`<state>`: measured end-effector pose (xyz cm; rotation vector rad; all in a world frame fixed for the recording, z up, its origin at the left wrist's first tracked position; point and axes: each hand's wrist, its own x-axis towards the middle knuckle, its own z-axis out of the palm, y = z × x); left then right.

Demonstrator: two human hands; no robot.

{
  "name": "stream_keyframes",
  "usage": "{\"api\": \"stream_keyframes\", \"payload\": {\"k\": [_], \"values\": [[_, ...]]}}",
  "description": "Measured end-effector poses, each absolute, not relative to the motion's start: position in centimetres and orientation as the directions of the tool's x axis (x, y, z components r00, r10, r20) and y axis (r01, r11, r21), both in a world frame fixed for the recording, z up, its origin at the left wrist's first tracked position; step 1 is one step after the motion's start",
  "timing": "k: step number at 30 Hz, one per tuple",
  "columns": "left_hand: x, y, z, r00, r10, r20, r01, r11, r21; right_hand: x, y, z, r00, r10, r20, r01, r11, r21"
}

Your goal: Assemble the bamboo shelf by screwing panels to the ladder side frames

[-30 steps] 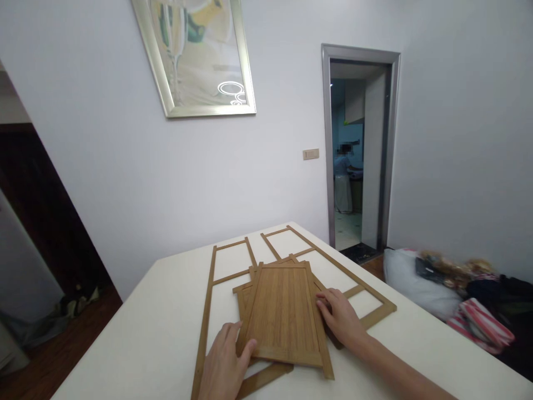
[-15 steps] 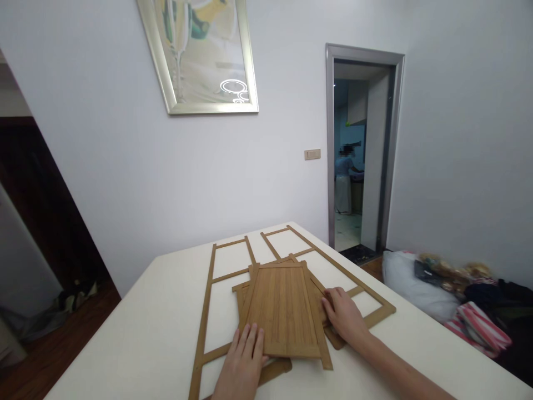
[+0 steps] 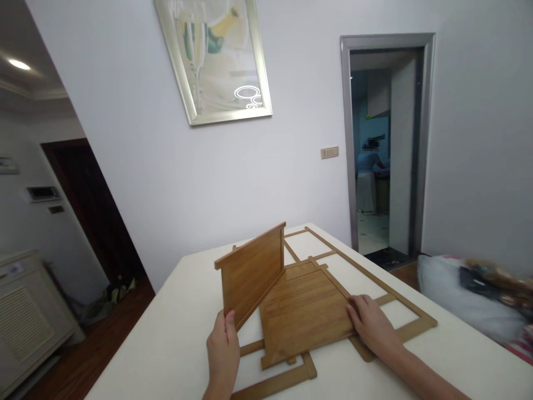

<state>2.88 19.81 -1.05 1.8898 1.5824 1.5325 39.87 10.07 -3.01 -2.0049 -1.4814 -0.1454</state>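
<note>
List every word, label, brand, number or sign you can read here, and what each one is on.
No text can be read.
Raised wooden board and lower wooden board: no lettering shows.
Framed picture: no words I can make out.
Pale cabinet at far left: a small patch on top, possibly a label, too blurred to read.
Wall panel with dark screen: too small and blurred to read.

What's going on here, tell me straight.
A person is handling wooden panels at a white table. The left-hand grip holds one panel tilted up on edge. The right-hand grip is on the right edge of a second panel, which lies over flat wooden frames.
</note>
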Motion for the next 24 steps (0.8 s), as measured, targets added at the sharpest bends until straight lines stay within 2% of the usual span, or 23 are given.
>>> {"api": "stream_keyframes", "payload": {"k": [2,4,7,9,17,24], "values": [[2.1,20.5,-0.3,-0.258,0.876,0.407,0.437,-0.270,0.858,40.1,10.3,-3.3,0.362,0.814,0.454,0.892,-0.160,-0.423],[1.5,21.2,0.0,-0.352,0.896,0.271,0.197,-0.212,0.957,40.2,10.4,-3.4,0.357,0.811,0.464,0.891,-0.147,-0.429],[0.9,22.5,-0.2,-0.412,0.910,0.041,-0.204,-0.136,0.969,40.2,10.4,-3.4,0.350,0.805,0.479,0.891,-0.128,-0.436],[0.3,23.4,-0.5,-0.443,0.894,-0.064,-0.316,-0.089,0.945,40.2,10.4,-3.4,0.345,0.802,0.488,0.892,-0.119,-0.435],[-5.8,26.3,-2.3,-0.637,0.741,-0.214,-0.243,0.070,0.967,40.4,10.6,-3.7,0.343,0.802,0.488,0.886,-0.104,-0.453],[-10.0,27.9,-4.2,-0.673,0.713,-0.196,-0.140,0.138,0.981,40.7,11.1,-4.3,0.333,0.787,0.519,0.885,-0.072,-0.459]]}}
